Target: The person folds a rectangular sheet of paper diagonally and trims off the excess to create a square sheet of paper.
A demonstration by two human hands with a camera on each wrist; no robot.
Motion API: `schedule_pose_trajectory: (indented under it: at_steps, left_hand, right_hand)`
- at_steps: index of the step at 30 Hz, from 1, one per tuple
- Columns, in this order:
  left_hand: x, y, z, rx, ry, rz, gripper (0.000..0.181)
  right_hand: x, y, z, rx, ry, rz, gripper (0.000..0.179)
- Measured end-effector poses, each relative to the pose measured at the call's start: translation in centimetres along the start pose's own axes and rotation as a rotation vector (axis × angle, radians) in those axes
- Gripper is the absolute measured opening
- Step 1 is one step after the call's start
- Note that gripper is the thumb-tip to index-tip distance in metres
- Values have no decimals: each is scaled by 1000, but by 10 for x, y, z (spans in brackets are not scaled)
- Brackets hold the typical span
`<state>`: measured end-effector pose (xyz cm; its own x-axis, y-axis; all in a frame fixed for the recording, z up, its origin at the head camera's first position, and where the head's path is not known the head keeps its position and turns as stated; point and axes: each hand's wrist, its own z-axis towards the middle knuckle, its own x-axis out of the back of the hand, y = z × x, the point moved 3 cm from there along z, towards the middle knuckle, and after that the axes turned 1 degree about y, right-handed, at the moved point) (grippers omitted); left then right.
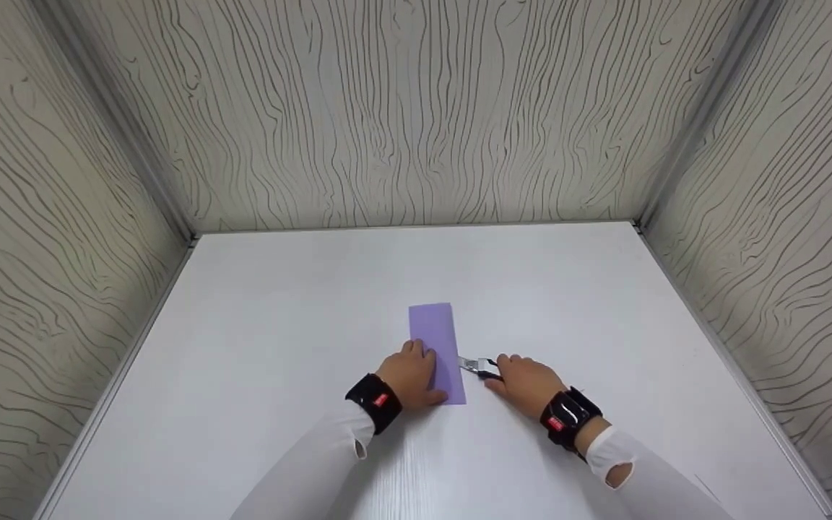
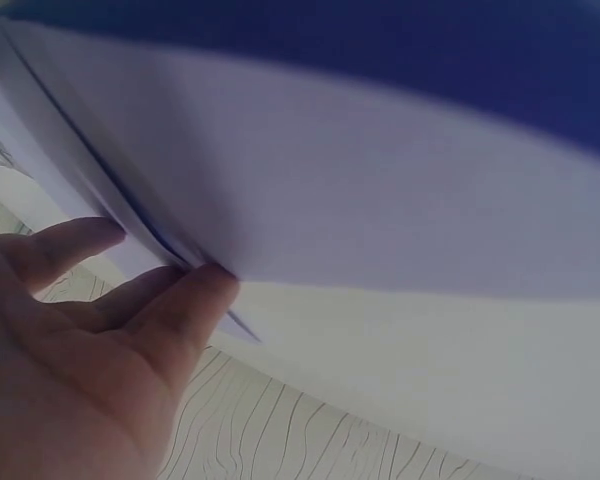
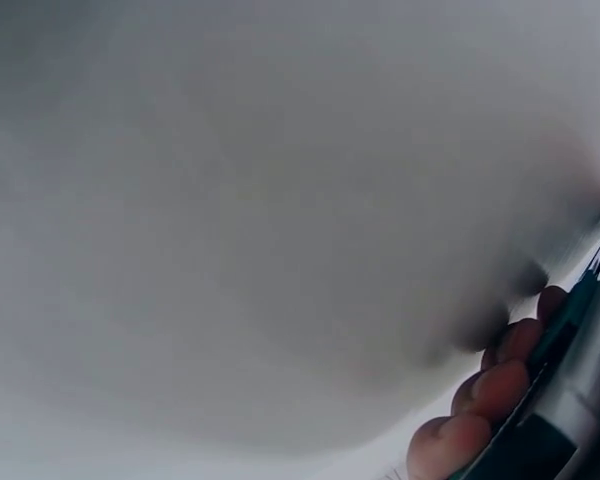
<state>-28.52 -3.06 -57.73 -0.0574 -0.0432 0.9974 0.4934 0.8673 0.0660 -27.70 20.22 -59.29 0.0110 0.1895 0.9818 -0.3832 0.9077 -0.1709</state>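
Purple single paper (image 1: 443, 334), one tool (image 1: 469, 364), two hands (image 1: 406, 375) (image 1: 531, 386)

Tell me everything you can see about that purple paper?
The paper is light purple, smooth-looking and oblong, lying on the white table, its long sides running away from the person. The left wrist view shows parted layers, so it looks folded. The left hand rests on its left side; a tool reaches its right edge, contact unclear.
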Motion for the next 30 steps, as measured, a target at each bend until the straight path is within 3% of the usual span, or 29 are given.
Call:
schedule_pose_trajectory:
  at_steps: [15, 30]
  left_hand:
    - [1, -2, -3, -29, -2, -13, 89]
    - [2, 0, -2, -16, 14, 40, 91]
  right_hand:
    - [4, -7, 1, 21, -12, 7, 40]
    - [-3, -2, 1, 30, -8, -1, 40]
